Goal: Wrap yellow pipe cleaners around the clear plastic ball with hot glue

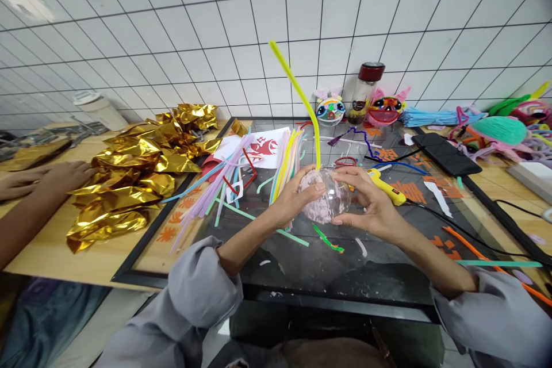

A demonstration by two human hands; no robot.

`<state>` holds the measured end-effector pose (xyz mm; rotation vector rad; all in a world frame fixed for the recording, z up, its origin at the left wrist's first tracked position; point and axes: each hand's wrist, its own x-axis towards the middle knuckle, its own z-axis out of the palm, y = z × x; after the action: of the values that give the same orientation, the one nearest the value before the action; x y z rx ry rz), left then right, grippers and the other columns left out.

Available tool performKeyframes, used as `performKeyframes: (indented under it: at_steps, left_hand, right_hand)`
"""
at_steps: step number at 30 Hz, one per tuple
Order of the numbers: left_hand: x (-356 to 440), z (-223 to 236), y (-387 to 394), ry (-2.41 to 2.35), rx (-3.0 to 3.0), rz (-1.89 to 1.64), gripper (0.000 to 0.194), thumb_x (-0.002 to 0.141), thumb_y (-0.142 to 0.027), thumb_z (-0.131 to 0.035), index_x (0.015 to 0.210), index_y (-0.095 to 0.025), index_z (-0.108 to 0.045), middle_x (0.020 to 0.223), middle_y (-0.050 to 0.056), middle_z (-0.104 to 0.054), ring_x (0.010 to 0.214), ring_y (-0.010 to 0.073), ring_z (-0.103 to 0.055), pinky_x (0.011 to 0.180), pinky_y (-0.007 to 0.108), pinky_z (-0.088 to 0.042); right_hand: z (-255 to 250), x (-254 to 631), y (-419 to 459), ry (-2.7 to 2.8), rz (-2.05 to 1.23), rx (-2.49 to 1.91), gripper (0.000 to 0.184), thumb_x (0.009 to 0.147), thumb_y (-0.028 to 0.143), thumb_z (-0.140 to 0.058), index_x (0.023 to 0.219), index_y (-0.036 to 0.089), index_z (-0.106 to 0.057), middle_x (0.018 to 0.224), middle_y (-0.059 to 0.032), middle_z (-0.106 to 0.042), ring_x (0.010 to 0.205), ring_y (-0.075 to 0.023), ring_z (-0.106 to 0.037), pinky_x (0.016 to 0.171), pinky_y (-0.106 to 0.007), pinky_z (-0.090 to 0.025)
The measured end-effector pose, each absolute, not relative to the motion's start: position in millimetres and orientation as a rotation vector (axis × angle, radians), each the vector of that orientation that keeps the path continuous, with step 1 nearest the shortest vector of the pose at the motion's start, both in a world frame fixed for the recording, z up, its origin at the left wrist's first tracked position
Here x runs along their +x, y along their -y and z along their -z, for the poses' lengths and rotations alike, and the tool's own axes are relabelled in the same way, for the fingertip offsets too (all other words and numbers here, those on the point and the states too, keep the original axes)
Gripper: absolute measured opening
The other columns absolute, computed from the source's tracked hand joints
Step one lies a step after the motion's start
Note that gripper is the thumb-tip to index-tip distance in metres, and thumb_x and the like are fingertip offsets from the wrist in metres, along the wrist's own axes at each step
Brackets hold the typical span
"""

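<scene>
Between both hands is a clear plastic ball (330,204), its left part covered inside or out with pale pink material; I cannot tell which. My left hand (297,198) grips it from the left, thumb across the pink part. My right hand (366,198) holds the clear right side, fingers above and thumb below. A long yellow pipe cleaner (308,106) rises from the top of the ball and bends to the left; its lower end is hidden near the fingers. Just right of my right hand lies a yellow hot glue gun (388,187).
Bundled pipe cleaners (211,184) and gold foil (142,167) lie leftward; another person's hand (60,175) touches the foil. Behind stand a decorated ball (330,109), a pink one (387,108) and a bottle (363,95). A phone (447,154) and the glue gun's cord (461,236) lie right.
</scene>
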<state>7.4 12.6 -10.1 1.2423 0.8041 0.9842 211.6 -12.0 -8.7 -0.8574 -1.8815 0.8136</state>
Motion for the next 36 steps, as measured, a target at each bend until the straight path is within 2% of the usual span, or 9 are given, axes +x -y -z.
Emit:
performKeyframes:
  at_steps: [4,8,11,19,23,28,33,36]
  left_hand:
    - [5.2,9.5,-13.4,-0.803,1.31,-0.992,0.069,0.071,-0.05,-0.076,0.129,-0.019,-0.055,0.128,0.011,-0.063,0.119,0.0307,-0.058,0.1,0.041,-0.047]
    - [5.1,5.5,-12.6,-0.791,1.29,-0.982,0.088,0.054,-0.045,-0.089,0.128,-0.016,-0.052,0.124,0.012,-0.063,0.116,0.0311,-0.058,0.101,0.04,-0.046]
    - [5.6,2.2,-11.5,-0.794,1.295,-0.979,0.089,0.048,-0.04,-0.092,0.125,-0.017,-0.053,0.123,0.01,-0.063,0.115,0.0299,-0.059,0.101,0.039,-0.045]
    - [6.9,0.4,-10.6,-0.791,1.311,-1.01,0.078,0.05,-0.033,-0.089,0.118,-0.017,-0.055,0.117,0.008,-0.063,0.108,0.0258,-0.06,0.097,0.035,-0.045]
    - [7.6,1.7,-11.3,-0.783,1.273,-1.021,0.077,0.049,-0.031,-0.089,0.117,-0.017,-0.056,0.114,0.007,-0.063,0.104,0.0244,-0.06,0.095,0.034,-0.046]
    - [8.1,1.0,-12.0,-0.793,1.25,-1.048,0.075,0.048,-0.032,-0.09,0.115,-0.018,-0.059,0.111,0.006,-0.065,0.105,0.0252,-0.061,0.095,0.035,-0.046]
    - [7.9,0.0,-11.5,-0.794,1.238,-1.043,0.074,0.048,-0.032,-0.09,0.114,-0.018,-0.059,0.112,0.006,-0.065,0.106,0.0254,-0.06,0.097,0.035,-0.046]
    - [7.3,0.4,-11.7,-0.79,1.239,-1.056,0.072,0.05,-0.031,-0.089,0.115,-0.018,-0.059,0.111,0.005,-0.065,0.104,0.0245,-0.061,0.095,0.034,-0.047]
  right_hand:
    - [7.4,211.7,12.8,1.907,-0.762,-0.88,0.064,0.072,0.042,-0.084,0.13,0.034,-0.061,0.127,-0.0096,-0.05,0.124,-0.0281,-0.051,0.081,-0.036,-0.061]
    - [7.6,211.6,13.3,1.935,-0.712,-0.86,0.063,0.073,0.041,-0.083,0.131,0.035,-0.059,0.128,-0.0087,-0.049,0.123,-0.027,-0.051,0.083,-0.035,-0.06]
    - [8.9,211.5,13.4,1.951,-0.675,-0.836,0.065,0.073,0.04,-0.083,0.133,0.037,-0.057,0.129,-0.0082,-0.048,0.124,-0.0267,-0.05,0.083,-0.034,-0.059]
    - [7.2,209.9,14.6,1.981,-0.636,-0.854,0.065,0.076,0.043,-0.081,0.136,0.036,-0.055,0.129,-0.0088,-0.049,0.127,-0.0267,-0.049,0.095,-0.041,-0.055]
    - [7.5,209.1,14.3,1.98,-0.653,-0.891,0.075,0.074,0.045,-0.081,0.142,0.035,-0.051,0.133,-0.0095,-0.049,0.129,-0.0283,-0.048,0.099,-0.045,-0.053]
    - [10.1,209.0,13.0,1.965,-0.651,-0.888,0.079,0.074,0.048,-0.081,0.144,0.035,-0.048,0.139,-0.0097,-0.048,0.134,-0.0301,-0.046,0.111,-0.052,-0.043]
    - [11.7,211.6,12.9,2.01,-0.582,-0.896,0.083,0.074,0.047,-0.081,0.147,0.038,-0.043,0.153,-0.0096,-0.037,0.146,-0.0327,-0.034,0.116,-0.055,-0.034]
    - [11.3,212.6,13.7,2.031,-0.587,-0.901,0.091,0.069,0.049,-0.084,0.148,0.037,-0.041,0.154,-0.01,-0.038,0.147,-0.033,-0.032,0.118,-0.057,-0.03]
